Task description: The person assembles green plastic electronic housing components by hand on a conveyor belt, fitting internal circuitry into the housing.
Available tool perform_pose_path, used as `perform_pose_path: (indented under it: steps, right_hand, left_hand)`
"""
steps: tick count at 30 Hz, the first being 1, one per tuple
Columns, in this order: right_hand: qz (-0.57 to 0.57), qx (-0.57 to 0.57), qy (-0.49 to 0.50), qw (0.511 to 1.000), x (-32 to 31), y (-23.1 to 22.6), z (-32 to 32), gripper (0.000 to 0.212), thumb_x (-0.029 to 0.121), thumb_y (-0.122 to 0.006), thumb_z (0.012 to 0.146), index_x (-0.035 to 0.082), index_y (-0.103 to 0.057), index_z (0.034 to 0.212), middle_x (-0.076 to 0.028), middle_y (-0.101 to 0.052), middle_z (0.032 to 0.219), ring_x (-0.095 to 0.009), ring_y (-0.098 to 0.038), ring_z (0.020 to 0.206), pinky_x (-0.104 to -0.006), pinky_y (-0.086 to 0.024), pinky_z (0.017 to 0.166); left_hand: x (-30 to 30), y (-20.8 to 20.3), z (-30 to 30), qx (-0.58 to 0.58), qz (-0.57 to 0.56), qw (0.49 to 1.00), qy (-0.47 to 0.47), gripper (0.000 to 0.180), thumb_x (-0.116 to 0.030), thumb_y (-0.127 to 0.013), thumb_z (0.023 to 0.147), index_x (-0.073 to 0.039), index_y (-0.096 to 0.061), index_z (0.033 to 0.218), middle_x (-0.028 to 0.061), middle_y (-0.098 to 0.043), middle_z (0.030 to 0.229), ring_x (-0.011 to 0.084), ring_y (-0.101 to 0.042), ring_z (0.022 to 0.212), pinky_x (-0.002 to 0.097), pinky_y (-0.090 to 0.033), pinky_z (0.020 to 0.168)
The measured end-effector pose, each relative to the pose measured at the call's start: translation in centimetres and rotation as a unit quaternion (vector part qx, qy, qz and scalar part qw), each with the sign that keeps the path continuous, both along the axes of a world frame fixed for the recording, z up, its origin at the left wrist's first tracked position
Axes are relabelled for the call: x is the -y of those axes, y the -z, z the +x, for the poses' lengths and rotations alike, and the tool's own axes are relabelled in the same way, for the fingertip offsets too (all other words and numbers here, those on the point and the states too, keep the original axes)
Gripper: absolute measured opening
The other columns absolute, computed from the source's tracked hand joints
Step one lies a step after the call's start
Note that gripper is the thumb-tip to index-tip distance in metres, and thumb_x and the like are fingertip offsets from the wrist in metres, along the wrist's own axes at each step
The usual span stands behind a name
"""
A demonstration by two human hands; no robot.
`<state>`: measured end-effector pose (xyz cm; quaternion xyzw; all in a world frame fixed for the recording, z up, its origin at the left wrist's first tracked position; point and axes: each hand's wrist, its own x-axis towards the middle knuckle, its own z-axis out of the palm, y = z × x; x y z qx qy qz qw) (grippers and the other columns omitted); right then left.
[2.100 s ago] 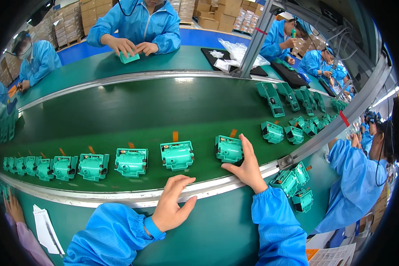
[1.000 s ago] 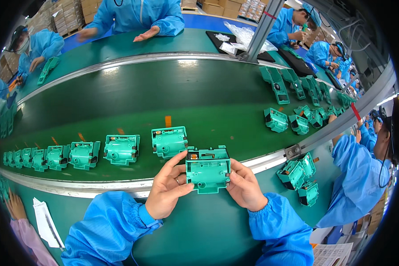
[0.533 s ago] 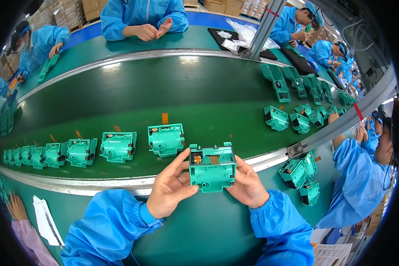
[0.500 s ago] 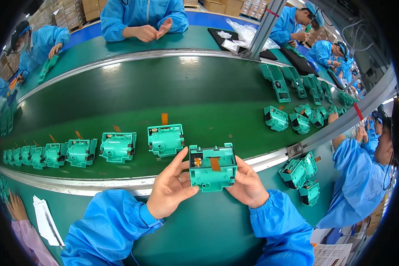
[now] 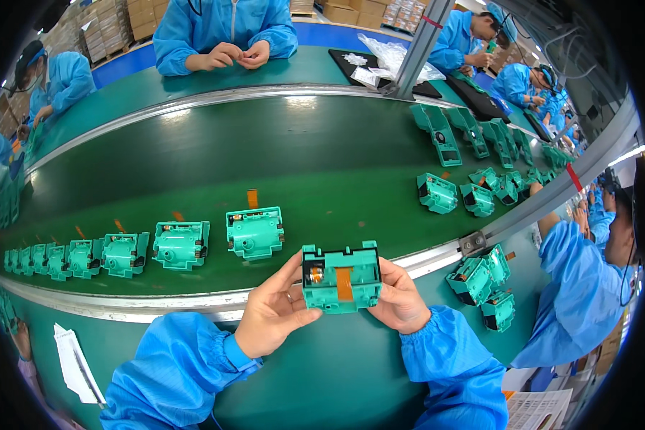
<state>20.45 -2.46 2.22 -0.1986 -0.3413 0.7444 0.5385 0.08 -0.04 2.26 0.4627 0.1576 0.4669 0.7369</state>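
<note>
Between both hands I hold up a teal plastic housing [image 5: 314, 295] over the near edge of the belt. An orange ribbon cable [image 5: 345, 284] hangs down its open front, and a small brassy part shows in its left compartment. My left hand [image 5: 272, 309] grips the left side, thumb along the lower front and fingers behind. At the opposite side my right hand [image 5: 400, 297] is closed on the housing with thumb and fingers. Just beyond my left hand, a similar housing [image 5: 255, 235] rests on the belt, its orange ribbon sticking up.
The green conveyor belt [image 5: 215, 154] crosses ahead behind a metal rail [image 5: 158, 307]. Several housings line its left, and longer teal shells [image 5: 437, 132] stand at right. More housings [image 5: 473, 281] lie on the bench. A metal post [image 5: 588, 175] slants at right. White papers [image 5: 75, 365] lie left. Co-workers sit around.
The held housing has tipped so its open side and ribbon face me more. The hand at far left has drawn back toward the edge. The co-worker opposite has brought both hands together.
</note>
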Motion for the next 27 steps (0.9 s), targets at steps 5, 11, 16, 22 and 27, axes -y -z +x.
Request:
perform_pose_path:
  steps: [5,11,16,22,27]
  right_hand:
    - [-0.016,0.007,0.033,0.999,0.1,-0.6,0.2,0.05,0.006,-0.055,0.083,0.0,-0.035,0.128,-0.011,-0.052,0.116,-0.018,-0.052,0.104,-0.0325,-0.041,0.087]
    - [-0.012,0.026,0.118,0.993,1.5,-1.8,-0.3,0.039,0.0,-0.053,0.082,-0.002,-0.041,0.119,-0.011,-0.059,0.1,-0.017,-0.057,0.092,-0.0302,-0.044,0.082]
    - [0.26,0.47,0.184,0.824,2.9,-3.9,-1.9,0.036,0.001,-0.064,0.074,-0.004,-0.051,0.107,-0.013,-0.06,0.09,-0.021,-0.059,0.078,-0.0278,-0.046,0.069]
    - [0.384,0.538,0.306,0.685,3.3,-4.8,-2.0,0.065,0.025,-0.077,0.063,-0.004,-0.047,0.113,-0.016,-0.048,0.11,-0.029,-0.047,0.098,-0.0367,-0.041,0.08]
    - [0.369,0.546,0.254,0.708,3.4,-4.3,-2.1,0.09,0.035,-0.078,0.059,-0.005,-0.033,0.126,-0.019,-0.037,0.126,-0.034,-0.036,0.116,-0.0416,-0.032,0.093]
  left_hand:
    - [-0.5,-0.7,0.2,0.008,-0.164,0.983,0.076,0.064,0.003,-0.051,0.081,-0.005,-0.02,0.136,0.012,-0.04,0.127,0.0189,-0.043,0.113,0.0331,-0.037,0.092]
    - [0.0,-0.6,1.5,0.008,-0.142,0.988,0.062,0.066,-0.002,-0.055,0.082,-0.003,-0.017,0.136,0.0131,-0.038,0.128,0.0214,-0.039,0.116,0.036,-0.032,0.097]
    - [0.4,-0.9,1.3,0.015,-0.093,0.992,0.081,0.075,-0.006,-0.063,0.077,-0.002,-0.017,0.136,0.0127,-0.038,0.128,0.0228,-0.04,0.116,0.0374,-0.031,0.098]
    - [0.4,-1.8,-0.1,0.126,-0.283,0.92,0.242,0.078,-0.055,-0.053,0.075,-0.008,-0.029,0.132,0.0164,-0.039,0.127,0.0319,-0.041,0.115,0.0488,-0.033,0.095]
    - [1.1,-0.5,-0.7,0.158,-0.309,0.901,0.262,0.085,-0.063,-0.051,0.071,-0.01,-0.027,0.133,0.0189,-0.037,0.129,0.043,-0.045,0.107,0.0558,-0.036,0.089]
